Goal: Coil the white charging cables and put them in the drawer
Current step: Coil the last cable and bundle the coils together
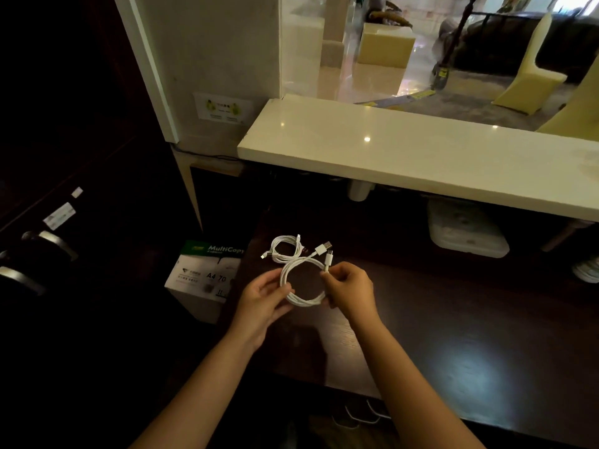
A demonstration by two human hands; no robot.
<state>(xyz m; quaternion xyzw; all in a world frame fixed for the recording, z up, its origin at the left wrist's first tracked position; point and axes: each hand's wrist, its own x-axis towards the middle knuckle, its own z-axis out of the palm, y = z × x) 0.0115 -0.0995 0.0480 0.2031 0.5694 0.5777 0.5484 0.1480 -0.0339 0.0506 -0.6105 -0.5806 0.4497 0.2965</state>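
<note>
A white charging cable (299, 298) is wound into a round coil above the dark wooden desk (453, 335). My left hand (264, 299) grips the coil's left side. My right hand (351, 291) pinches the right side of the coil near its two plug ends, which stick up and to the right. A second, smaller coiled white cable (283, 249) lies on the desk just behind the first, touching or overlapping it. No drawer can be made out in the dark areas.
A white box of A4 copy paper (204, 277) stands left of the desk. A pale stone counter (421, 150) overhangs the desk's far side, with a white plastic box (466, 231) beneath it. Dark cabinet handles (48, 244) show at far left.
</note>
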